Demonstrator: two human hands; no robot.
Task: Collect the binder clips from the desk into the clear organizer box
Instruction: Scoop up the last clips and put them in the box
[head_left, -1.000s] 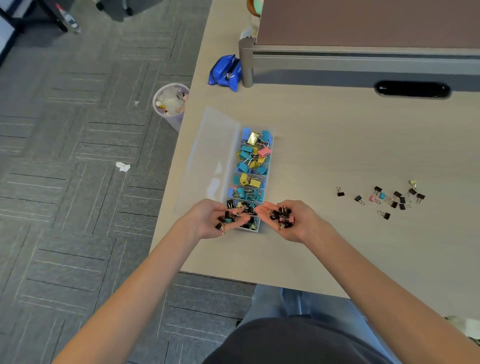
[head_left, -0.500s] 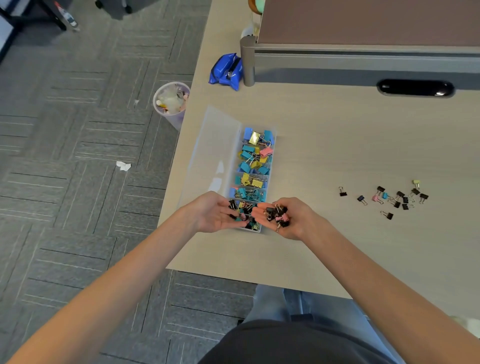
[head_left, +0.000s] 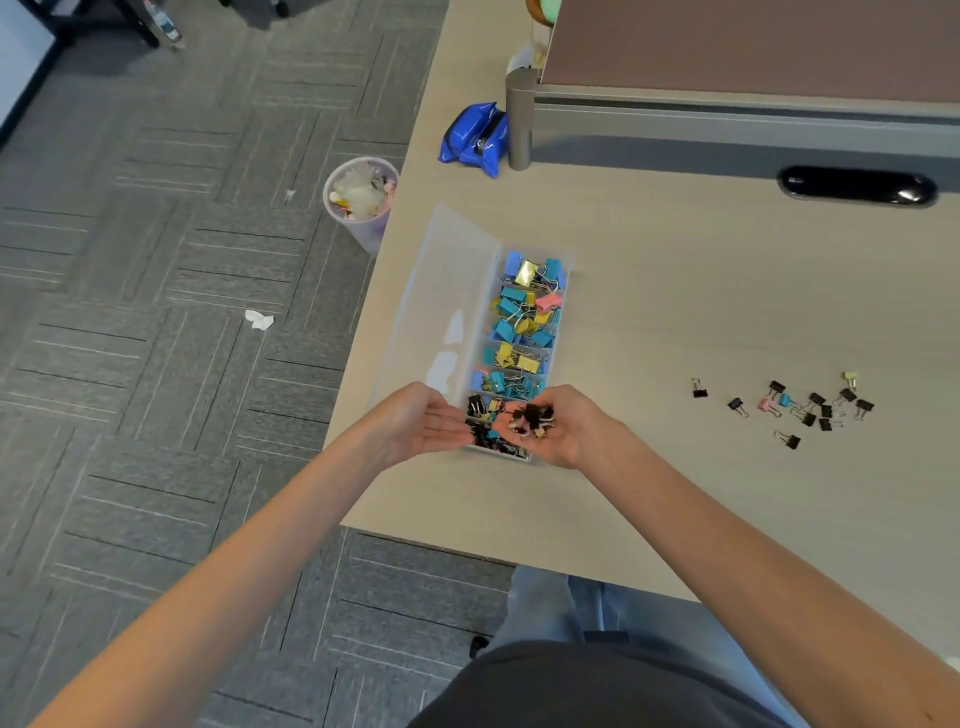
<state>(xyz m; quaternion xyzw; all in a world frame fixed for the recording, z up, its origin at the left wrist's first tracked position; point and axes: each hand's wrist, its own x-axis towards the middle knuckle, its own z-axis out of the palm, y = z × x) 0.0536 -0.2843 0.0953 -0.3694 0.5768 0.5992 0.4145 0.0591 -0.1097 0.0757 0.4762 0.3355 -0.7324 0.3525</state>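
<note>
A handful of small clips (head_left: 532, 418), mostly black, is held in the cupped palm of the right hand (head_left: 569, 434), whose fingers are curled loosely round it above the near end of the clear organizer box (head_left: 557, 332). The left hand (head_left: 415, 423) is held palm up just beside it with the fingers nearly straight, their tips over the nearest compartment; nothing is seen in its palm. That compartment is filled with small dark clips, and the compartments beyond it with larger blue, yellow and pink ones. The box's lid (head_left: 447, 312) is laid open flat to the left, close to the desk's left edge.

A scatter of loose clips (head_left: 810, 408), black with a few pink, blue and yellow, is left on the pale wooden desk (head_left: 675, 291), well apart to the right of the box. Bare desktop is seen between the box and that scatter.

At the back, the desk is bounded by a raised partition (head_left: 727, 67) with a grey post, against which a blue packet (head_left: 475, 137) is resting. A dark oval cable slot (head_left: 857, 186) is set into the desktop below the partition. Beyond the left edge, a full waste bin (head_left: 361, 200) is placed on grey carpet tiles (head_left: 130, 364), with a scrap of white paper (head_left: 258, 319) near it.
</note>
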